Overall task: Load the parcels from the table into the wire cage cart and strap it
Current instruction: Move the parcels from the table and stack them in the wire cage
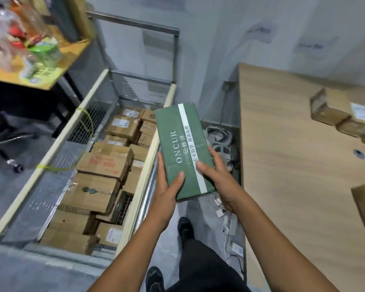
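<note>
Even indoor light, blurred warped edges

cage cart [156, 144] left, table [293, 165] right, parcels [341, 110] on table

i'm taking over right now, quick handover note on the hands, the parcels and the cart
Left hand and right hand: both grip the near end of the green box, held up by the right rail of the wire cage cart.
Done: many brown parcels lie in the cart.
Left: load the green box, then the table parcels on the table.
Then strap: the yellow-green strap hangs at the left rail, not across the load.
</note>
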The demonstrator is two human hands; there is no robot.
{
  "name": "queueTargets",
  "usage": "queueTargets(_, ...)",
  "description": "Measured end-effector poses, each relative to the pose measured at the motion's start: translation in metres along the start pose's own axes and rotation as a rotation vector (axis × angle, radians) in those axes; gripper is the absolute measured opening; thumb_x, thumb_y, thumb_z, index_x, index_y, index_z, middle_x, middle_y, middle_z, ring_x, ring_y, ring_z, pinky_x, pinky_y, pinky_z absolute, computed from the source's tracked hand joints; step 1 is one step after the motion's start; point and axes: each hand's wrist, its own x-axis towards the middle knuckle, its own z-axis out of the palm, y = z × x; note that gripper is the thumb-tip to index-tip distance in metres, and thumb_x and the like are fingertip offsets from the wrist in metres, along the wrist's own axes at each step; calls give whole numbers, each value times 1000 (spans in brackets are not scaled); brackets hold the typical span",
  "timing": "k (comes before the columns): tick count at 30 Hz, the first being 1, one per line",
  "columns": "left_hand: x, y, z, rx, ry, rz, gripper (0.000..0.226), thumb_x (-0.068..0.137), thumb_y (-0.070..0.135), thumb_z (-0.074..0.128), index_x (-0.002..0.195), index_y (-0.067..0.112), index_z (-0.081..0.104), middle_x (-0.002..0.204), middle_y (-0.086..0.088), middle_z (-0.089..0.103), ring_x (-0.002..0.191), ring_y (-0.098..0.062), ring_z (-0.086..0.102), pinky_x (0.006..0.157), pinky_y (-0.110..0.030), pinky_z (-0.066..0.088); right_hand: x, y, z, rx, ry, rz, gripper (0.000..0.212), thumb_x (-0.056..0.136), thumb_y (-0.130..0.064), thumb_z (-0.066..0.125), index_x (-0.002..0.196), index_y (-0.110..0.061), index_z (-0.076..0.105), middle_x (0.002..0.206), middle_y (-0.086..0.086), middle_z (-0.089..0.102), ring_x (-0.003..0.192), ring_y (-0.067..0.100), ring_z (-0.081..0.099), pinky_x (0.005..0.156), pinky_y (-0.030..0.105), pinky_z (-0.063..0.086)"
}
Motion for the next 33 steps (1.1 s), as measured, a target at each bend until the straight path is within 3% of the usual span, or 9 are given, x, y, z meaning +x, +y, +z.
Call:
queueTargets(6,71,21,-10,-13,237,45,88,94,41,66,160,55,9,157,15,47,137,-11,55,113,-45,47,102,-33,17,-72,-194,-11,88,72,-59,86,148,-45,45,143,-7,62,121,14,68,105,42,55)
queueTargets(10,121,37,-15,16,341,37,89,94,44,67,160,55,8,152,23,48,132,-1,56,106,-32,52,165,-56,22,-88,-294,24,88,73,-56,85,150,-44,43,148,-5,57,126,18,65,110,46,51)
queueTargets(13,156,35,-25,7,419,35,87,97,41,66,158,58,5,151,29,46,131,5,54,97,-19,52,215,-65,29,-111,-347,83,77,74,-58,82,143,-49,49,150,-2,52,132,20,60,113,48,48)
queueTargets(16,189,30,-43,-56,494,14,85,97,39,65,156,61,8,140,40,52,128,8,56,91,-13,52,265,-67,44,-110,-424,157,67,78,-53,81,138,-47,52,139,-4,63,119,17,69,99,38,58)
queueTargets(18,215,24,-61,-114,542,-12,85,96,36,66,158,57,10,142,34,54,130,2,58,91,-17,54,301,-65,58,-172,-474,195,64,81,-49,83,137,-47,52,127,-8,72,111,15,73,87,30,60)
queueTargets(22,272,7,-109,-160,632,-65,87,96,33,71,160,49,15,145,16,60,125,-8,65,90,-27,59,383,-52,100,-285,-535,257,54,88,-39,83,131,-47,52,115,-15,76,105,14,75,82,27,61)
queueTargets(27,338,-19,-175,-166,740,-200,89,91,53,72,160,47,17,146,16,55,120,0,64,89,-22,58,488,-17,151,-402,-581,347,74,76,-43,90,140,-30,55,121,5,76,105,27,76,83,39,62)
queueTargets(30,373,-41,-213,-151,763,-274,82,89,59,66,159,47,25,147,11,54,131,-9,58,109,-41,51,552,18,171,-496,-598,414,87,68,-49,92,143,-30,52,122,9,74,102,27,77,83,42,63)
queueTargets(33,411,-77,-249,-32,764,-304,56,101,47,60,152,45,36,141,18,59,130,-4,59,115,-46,46,616,68,183,-567,-642,440,80,72,-41,90,141,-26,52,118,9,75,103,28,76,87,45,63)
